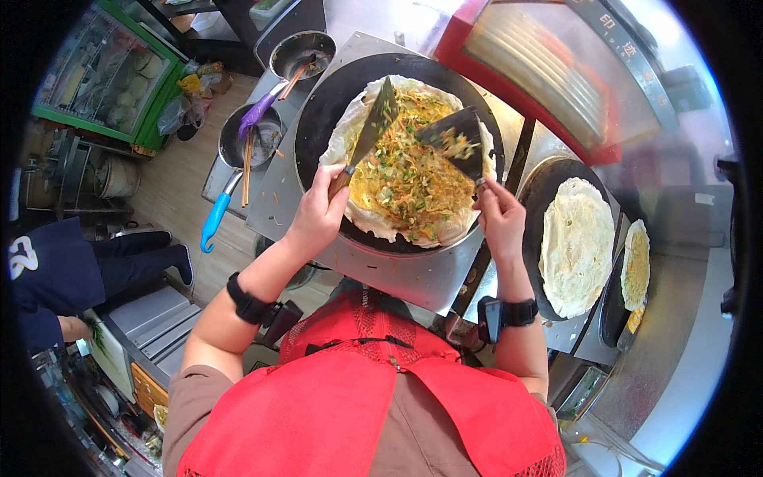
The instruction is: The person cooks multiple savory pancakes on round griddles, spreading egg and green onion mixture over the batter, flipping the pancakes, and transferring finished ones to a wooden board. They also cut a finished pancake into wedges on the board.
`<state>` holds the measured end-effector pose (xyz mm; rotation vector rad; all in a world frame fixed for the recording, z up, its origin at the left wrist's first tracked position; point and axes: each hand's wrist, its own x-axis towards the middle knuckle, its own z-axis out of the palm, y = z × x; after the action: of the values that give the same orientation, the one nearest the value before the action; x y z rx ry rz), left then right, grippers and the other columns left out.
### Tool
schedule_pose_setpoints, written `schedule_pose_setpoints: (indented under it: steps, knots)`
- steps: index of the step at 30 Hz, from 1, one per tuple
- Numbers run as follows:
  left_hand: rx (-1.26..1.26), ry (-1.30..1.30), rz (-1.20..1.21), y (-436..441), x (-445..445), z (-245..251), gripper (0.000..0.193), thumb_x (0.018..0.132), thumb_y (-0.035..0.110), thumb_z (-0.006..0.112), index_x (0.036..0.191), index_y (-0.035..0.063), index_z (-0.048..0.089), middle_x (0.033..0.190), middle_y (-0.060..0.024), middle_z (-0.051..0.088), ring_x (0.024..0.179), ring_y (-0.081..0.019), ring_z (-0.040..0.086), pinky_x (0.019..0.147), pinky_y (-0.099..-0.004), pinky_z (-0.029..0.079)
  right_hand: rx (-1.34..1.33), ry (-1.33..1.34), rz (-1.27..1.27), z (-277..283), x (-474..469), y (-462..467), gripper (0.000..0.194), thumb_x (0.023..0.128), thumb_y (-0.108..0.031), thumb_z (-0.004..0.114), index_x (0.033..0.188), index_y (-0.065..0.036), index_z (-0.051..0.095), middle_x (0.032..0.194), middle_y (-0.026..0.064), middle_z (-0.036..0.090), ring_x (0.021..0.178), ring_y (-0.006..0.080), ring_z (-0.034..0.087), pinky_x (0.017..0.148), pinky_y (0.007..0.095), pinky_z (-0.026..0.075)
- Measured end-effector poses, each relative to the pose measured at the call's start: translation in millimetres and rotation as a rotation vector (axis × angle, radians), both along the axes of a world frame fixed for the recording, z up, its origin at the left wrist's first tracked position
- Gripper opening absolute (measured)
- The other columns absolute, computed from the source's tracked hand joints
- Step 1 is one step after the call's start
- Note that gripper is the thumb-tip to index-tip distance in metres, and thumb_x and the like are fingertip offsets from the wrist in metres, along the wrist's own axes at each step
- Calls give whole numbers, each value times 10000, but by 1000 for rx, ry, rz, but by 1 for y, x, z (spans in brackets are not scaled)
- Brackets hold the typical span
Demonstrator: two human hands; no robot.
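On the round black griddle (pixel 319 113) before me lies a large thin flatbread (pixel 343 140) with a ragged white edge. Chopped vegetables and egg (pixel 411 185) cover most of it. My left hand (pixel 322 206) grips the wooden handle of a triangular metal scraper (pixel 375 122), its wide end near the flatbread's far edge. In my right hand (pixel 499 211) is a second metal scraper (pixel 459 140), held by its handle over the right part of the filling. Some chopped vegetables rest on that blade, slightly blurred.
Two steel saucepans (pixel 262 146) (pixel 304 50) with chopsticks stand left of the griddle. To the right, a second griddle (pixel 530 197) bears a plain flatbread (pixel 577 247); another flatbread (pixel 636 262) lies beyond. A red-framed display case (pixel 536 71) borders the back right. A person (pixel 53 268) works at left.
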<state>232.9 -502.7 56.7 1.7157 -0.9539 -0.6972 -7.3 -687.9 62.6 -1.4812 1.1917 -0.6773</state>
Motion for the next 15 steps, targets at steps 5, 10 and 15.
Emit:
schedule_pose_setpoints:
  steps: [5, 10, 15]
  knots:
    - [56, -86, -20, 43, -11, 3, 285, 907, 51, 502, 1183, 32, 435, 860, -96, 546, 708, -183, 512, 635, -295, 432, 77, -83, -175, -5, -30, 28, 305, 919, -108, 547, 1195, 15, 583, 720, 25, 622, 545, 29, 468, 492, 179, 358]
    - [114, -97, -69, 71, -19, 12, 304, 895, 49, 513, 1188, 20, 436, 993, -202, 582, 927, -361, 598, 794, -379, 471, 62, 57, 52, -3, -53, 47, 299, 923, -105, 539, 1196, 8, 586, 735, 16, 618, 555, 14, 444, 484, 173, 339]
    - [121, -47, -80, 86, -15, 18, 321, 890, 40, 515, 1199, 4, 435, 1021, -206, 580, 944, -362, 595, 809, -370, 469, 166, 6, 54, 1, -78, 64, 287, 922, -73, 532, 1189, 19, 588, 771, 33, 631, 573, 11, 467, 505, 162, 352]
